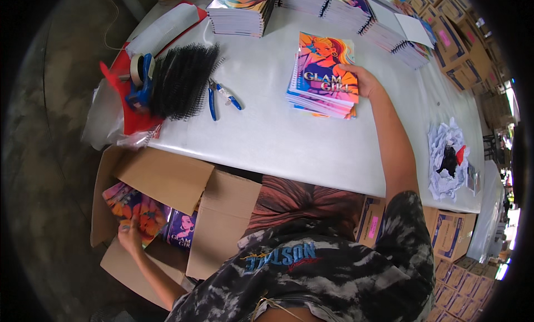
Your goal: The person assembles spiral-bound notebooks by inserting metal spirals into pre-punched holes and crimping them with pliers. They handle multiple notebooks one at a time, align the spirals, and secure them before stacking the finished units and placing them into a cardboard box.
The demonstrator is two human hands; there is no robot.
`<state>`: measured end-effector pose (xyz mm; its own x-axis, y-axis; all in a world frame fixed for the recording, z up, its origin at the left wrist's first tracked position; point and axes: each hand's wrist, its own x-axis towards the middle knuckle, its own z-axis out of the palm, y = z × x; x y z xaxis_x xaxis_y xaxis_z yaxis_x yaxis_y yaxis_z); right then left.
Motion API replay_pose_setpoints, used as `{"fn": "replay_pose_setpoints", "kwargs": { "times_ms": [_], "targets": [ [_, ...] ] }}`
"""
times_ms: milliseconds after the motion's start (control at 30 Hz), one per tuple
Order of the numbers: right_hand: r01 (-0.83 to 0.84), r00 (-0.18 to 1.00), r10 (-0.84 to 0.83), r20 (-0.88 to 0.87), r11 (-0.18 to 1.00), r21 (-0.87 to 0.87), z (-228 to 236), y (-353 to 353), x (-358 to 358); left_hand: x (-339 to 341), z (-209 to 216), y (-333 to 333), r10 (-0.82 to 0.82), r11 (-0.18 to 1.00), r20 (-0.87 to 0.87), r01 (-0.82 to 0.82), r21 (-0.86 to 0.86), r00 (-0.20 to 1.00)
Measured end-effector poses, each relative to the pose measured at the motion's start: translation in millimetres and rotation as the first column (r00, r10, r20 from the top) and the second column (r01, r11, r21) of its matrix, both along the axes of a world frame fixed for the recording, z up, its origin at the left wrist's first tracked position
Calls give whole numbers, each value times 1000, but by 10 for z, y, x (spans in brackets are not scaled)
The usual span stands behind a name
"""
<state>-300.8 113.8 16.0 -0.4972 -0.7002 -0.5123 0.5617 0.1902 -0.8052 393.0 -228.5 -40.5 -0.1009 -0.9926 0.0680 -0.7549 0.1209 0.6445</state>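
**Notebooks between table and box**

While the right hand (367,82) grips the edge of the notebook stack (324,77) on the table (289,138), the left hand (129,236) pinches a notebook (136,208) inside the cardboard box (167,177) below the table.

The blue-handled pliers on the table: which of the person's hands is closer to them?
The right. The right hand rests on the notebook stack on the table, to the right of the pliers. The left hand is down in the open cardboard box below the table edge.
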Motion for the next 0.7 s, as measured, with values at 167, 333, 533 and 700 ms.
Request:
{"fn": "replay_pose_setpoints", "kwargs": {
  "times_ms": [167, 333, 533, 700],
  "targets": [
    [-99, 977, 122, -174, 986, 133, 54, 135, -313, -55, 1186, 850, -1, 1000, -316, -4, -18, 949],
    [286, 679, 124, -723, 863, 416, -139, 265, -223, -840, 1806, 1265, -233, 972, -677, 174, -155, 698],
    [294, 549, -116, -827, 954, 61, -133, 630, 524, -2979, 1978, 1325, -231, 653, -960, 756, -34, 157],
    [179, 486, -219, -846, 973, -149, -309, 648, 941, -4881, 2038, 1779, -429, 352, -868, 931, 94, 250]
  ]
}}
